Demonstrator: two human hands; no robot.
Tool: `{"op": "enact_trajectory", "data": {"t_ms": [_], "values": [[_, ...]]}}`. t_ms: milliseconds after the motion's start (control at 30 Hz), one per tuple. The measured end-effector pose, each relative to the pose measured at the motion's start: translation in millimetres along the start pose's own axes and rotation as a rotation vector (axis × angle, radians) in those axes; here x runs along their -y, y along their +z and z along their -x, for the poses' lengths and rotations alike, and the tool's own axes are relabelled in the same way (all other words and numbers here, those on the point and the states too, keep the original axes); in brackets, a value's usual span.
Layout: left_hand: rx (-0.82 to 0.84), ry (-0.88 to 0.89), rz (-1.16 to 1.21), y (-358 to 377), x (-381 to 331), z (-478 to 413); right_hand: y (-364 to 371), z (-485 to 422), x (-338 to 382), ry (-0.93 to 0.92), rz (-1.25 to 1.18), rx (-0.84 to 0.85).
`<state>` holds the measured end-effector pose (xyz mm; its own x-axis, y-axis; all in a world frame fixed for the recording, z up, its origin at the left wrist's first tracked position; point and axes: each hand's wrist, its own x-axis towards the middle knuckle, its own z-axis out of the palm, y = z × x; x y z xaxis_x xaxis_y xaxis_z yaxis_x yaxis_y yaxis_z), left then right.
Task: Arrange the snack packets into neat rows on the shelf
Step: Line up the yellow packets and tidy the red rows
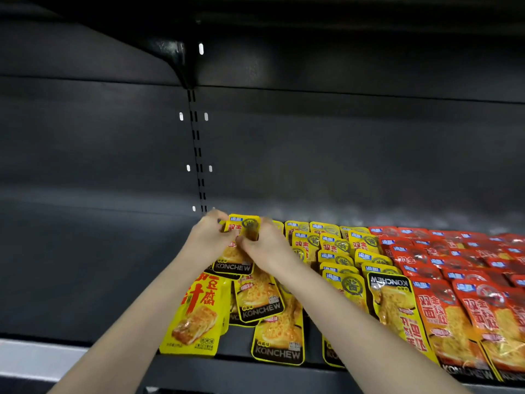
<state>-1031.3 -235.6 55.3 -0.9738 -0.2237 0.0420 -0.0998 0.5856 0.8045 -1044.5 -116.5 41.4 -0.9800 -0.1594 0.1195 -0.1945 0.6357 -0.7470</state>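
Both my hands reach to the back of a dark shelf (pixel 85 280) and hold the same yellow snack packet (pixel 235 258) at its top. My left hand (pixel 210 237) grips its upper left edge; my right hand (pixel 262 245) pinches its upper right part. Below it lie loose yellow packets (pixel 262 301), overlapping and askew, and a yellow tofu packet (pixel 196 314) at the front. To the right, yellow packets (pixel 338 251) stand in rows, then red packets (pixel 454 265) in rows.
The left half of the shelf holds no packets. A slotted upright (pixel 199 155) runs down the back panel, with a bracket (pixel 176 58) and the upper shelf above. One yellow packet (pixel 395 311) lies upside down at the front right.
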Motion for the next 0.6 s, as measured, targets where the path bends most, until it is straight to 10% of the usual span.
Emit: {"op": "enact_trajectory", "data": {"t_ms": [367, 600], "values": [[-0.049, 0.087, -0.283, 6, -2, 4, -71, 16, -22, 0.031, 0.1, 0.03], [-0.161, 0.441, -0.586, 29, -36, 39, -97, 29, -50, 0.007, 0.342, -0.09]]}}
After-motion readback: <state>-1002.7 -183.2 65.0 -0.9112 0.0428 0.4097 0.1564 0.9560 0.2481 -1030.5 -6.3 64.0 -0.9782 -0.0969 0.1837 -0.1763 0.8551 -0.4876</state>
